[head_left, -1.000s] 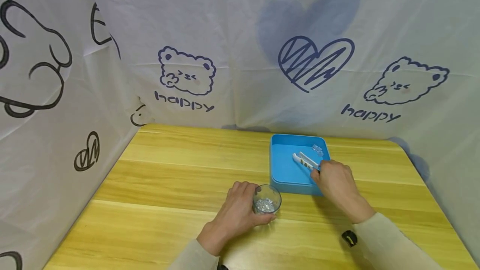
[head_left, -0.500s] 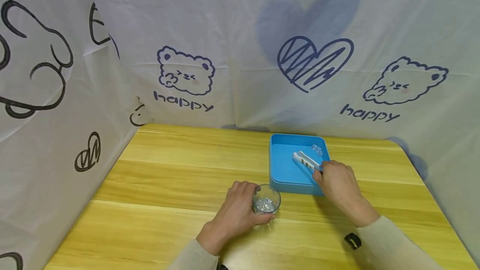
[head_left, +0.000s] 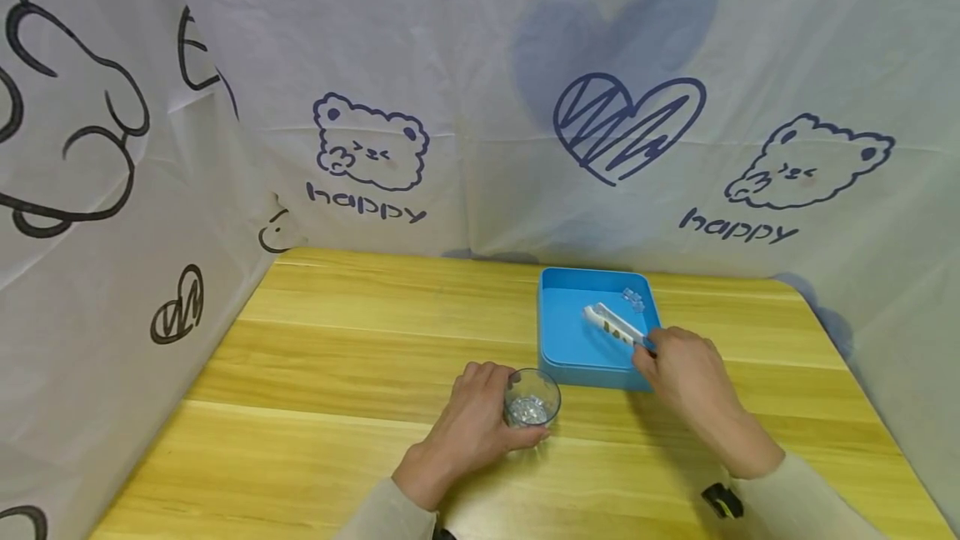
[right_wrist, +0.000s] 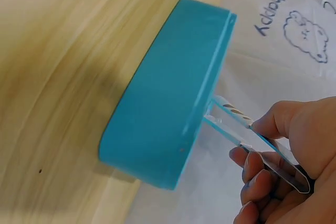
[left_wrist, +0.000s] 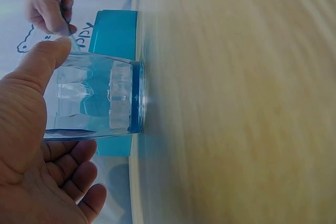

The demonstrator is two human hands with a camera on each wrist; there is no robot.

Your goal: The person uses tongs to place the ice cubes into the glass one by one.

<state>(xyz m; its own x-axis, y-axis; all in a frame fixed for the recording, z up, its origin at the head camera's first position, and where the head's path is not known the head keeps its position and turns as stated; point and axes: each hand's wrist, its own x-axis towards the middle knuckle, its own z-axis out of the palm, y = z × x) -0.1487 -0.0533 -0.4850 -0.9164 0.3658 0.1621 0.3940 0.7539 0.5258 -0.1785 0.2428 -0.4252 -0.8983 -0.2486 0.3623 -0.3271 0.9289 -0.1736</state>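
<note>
Right hand pinches tongs angled far-left over tray, load unclear; left hand grips glass by tray's near-left corner.

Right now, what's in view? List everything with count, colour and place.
Blue box: one, blue, on the table
Clear pieces in box: several, colourless, far right corner
Tongs: one, mostly white with brownish marks, tips over the box
Glass: one, transparent, upright, nearer than the box
Clear pieces in glass: too jumbled to count, colourless, at the bottom
Table: one, yellow wood-grain, under the box
Cloth backdrop: count unclear, whitish with dark drawings, behind and beside the table
Sleeves: two, cream, bottom edge
Left grip: one bare hand, holding the glass
Right grip: one bare hand, holding the tongs
</note>
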